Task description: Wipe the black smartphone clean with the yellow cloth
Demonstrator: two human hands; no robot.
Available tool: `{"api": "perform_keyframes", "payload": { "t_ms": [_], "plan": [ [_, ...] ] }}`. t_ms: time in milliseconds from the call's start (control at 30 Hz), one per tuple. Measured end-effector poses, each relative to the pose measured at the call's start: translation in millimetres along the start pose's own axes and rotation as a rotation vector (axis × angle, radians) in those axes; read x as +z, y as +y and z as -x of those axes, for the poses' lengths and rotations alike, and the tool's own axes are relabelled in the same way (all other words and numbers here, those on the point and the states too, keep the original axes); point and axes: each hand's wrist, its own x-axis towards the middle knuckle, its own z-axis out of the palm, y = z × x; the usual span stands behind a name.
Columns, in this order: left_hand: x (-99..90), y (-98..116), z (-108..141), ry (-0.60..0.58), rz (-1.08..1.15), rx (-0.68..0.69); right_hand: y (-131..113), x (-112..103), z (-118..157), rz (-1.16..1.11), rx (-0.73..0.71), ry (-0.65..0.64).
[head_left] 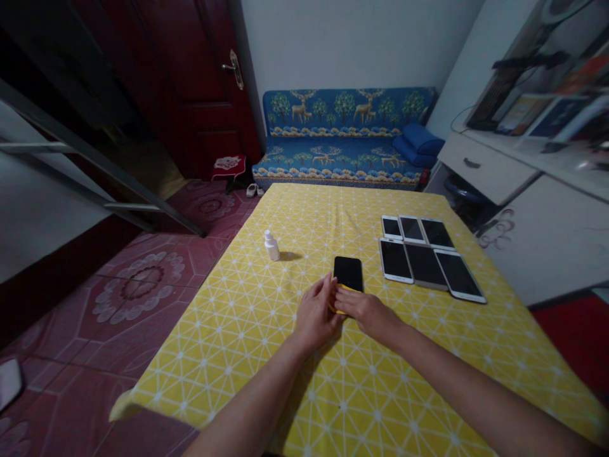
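Note:
A black smartphone [348, 273] lies near the middle of the yellow patterned tablecloth [228, 355], its lower end between my hands. My left hand [316, 315] presses upright fingers against that end. My right hand [364, 311] lies across it from the other side. A strip of yellow [335, 308] shows under the fingers, perhaps a case or cloth; the hands hide most of it. Several other smartphones [425, 266] lie screen up in two rows to the right. A small white dropper bottle [271, 246] stands to the left of my hands.
A blue sofa with a deer pattern [342, 143] stands beyond the table. A dark red door [190, 89] is at the back left, and a white desk with a drawer [485, 164] is at the right. The table's left edge drops to a patterned red floor [137, 298].

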Motion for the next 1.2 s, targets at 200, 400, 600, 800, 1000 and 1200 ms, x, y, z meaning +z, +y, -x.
{"api": "perform_keyframes", "payload": {
  "t_ms": [200,400,600,800,1000,1200],
  "plan": [
    [-2.5,1,0,-0.019,0.003,-0.006,-3,-1,9,-0.005,-0.008,-0.016],
    [-2.9,0,0,-0.024,-0.002,0.001,-6,-6,34,-0.047,0.030,0.021],
    [-2.1,-1,0,-0.030,-0.005,-0.009,-4,-11,55,-0.075,0.059,0.046],
    [-1.6,-2,-1,-0.022,0.007,-0.033,15,-9,49,-0.049,0.171,0.115],
    [-0.6,-2,-1,-0.025,0.014,-0.042,54,-10,16,-0.041,0.280,0.198],
    [1.4,-5,-1,-0.002,0.002,-0.004,79,-10,-26,0.069,0.405,0.143]
  ]
}}
